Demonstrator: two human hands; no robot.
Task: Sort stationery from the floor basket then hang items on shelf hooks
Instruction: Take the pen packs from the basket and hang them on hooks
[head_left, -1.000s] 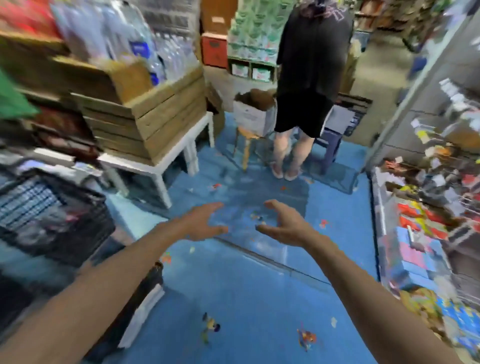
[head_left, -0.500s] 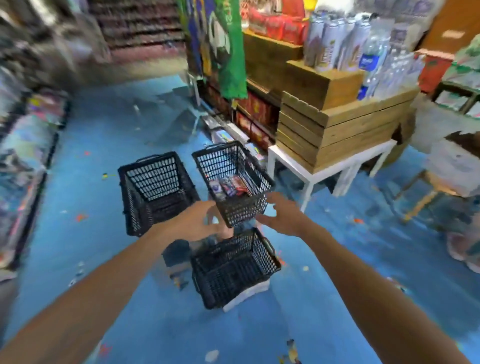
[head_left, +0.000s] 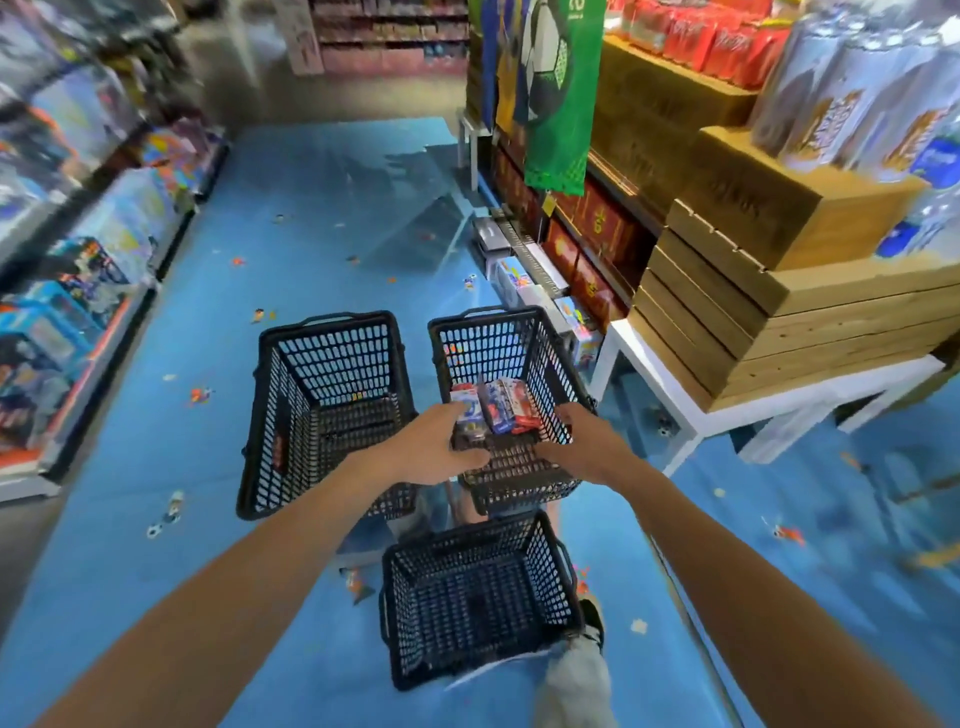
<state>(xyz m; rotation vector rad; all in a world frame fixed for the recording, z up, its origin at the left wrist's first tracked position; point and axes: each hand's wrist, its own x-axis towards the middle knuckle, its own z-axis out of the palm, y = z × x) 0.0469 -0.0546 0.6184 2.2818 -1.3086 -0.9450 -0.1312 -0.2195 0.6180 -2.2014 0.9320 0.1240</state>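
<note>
Three black mesh baskets stand on the blue floor. The far right basket (head_left: 519, 480) holds several red, white and blue stationery packs (head_left: 506, 410). My left hand (head_left: 431, 447) reaches over its near rim, fingers stretched onto the leftmost pack and thumb along the outer wall. My right hand (head_left: 582, 441) comes over the same rim at the right corner, fingers extended beside the packs. Neither hand has lifted anything. The far left basket (head_left: 322, 325) and the near basket (head_left: 467, 551) look empty.
A white table (head_left: 727, 413) stacked with wooden crates (head_left: 779, 322) and bottles stands close on the right. Shelves of toy boxes (head_left: 78, 270) line the left side. A red-box shelf (head_left: 587, 244) runs behind the baskets. My leg (head_left: 576, 675) is beside the near basket.
My view swung left from the aisle with a standing person to the baskets. Both hands moved forward and now reach over the near rim of the basket with the packs.
</note>
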